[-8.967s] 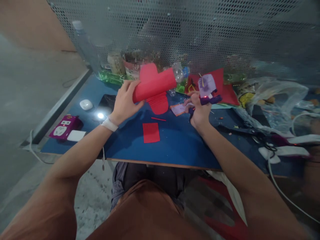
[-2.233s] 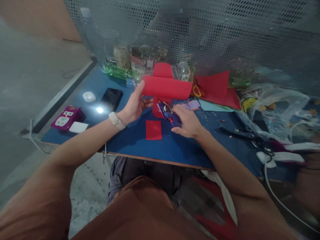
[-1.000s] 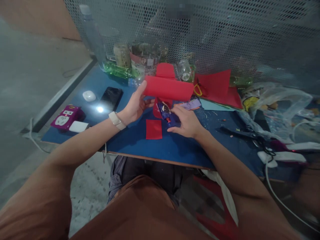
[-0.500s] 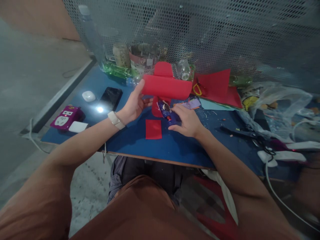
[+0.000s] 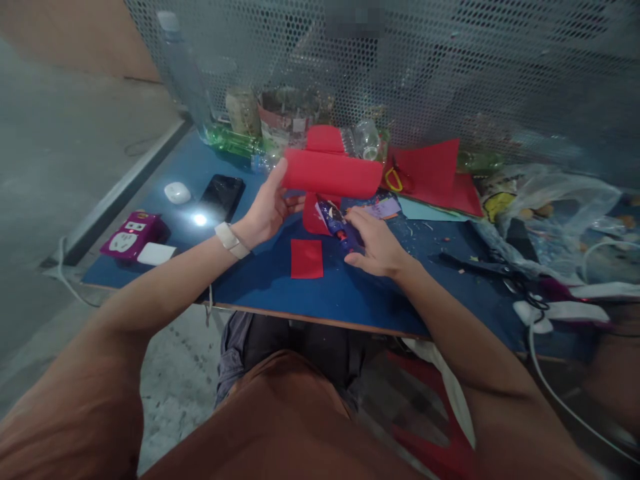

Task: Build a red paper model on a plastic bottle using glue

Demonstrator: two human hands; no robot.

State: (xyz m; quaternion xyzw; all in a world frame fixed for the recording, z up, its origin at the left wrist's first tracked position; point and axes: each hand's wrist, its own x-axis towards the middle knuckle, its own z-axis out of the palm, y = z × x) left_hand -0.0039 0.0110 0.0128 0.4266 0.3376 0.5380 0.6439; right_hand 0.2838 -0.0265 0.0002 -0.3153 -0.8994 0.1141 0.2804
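Observation:
My left hand [image 5: 270,203] grips the left end of a red paper-covered cylinder [image 5: 333,175], thumb on the near side and fingers beneath. The cylinder lies crosswise, with a red rounded flap [image 5: 325,139] behind it and another [image 5: 314,215] in front. My right hand [image 5: 377,241] is closed around a dark blue glue gun [image 5: 345,235] with a red part and printed markings. Its front end points up and left, over the front flap; whether it touches is too small to tell. A red paper square [image 5: 307,259] lies flat on the table nearer to me.
On the blue table [image 5: 270,287] are a phone [image 5: 221,197], a white case [image 5: 177,193] and a purple power socket [image 5: 131,237] at left. Bottles, including a green bottle [image 5: 235,141], line the back. Red paper sheets [image 5: 425,172], black scissors [image 5: 470,263] and a plastic bag [image 5: 555,200] are right.
My right hand has shifted slightly to the right and turned the glue gun, showing more of its body. The left hand and the red cylinder are almost unmoved.

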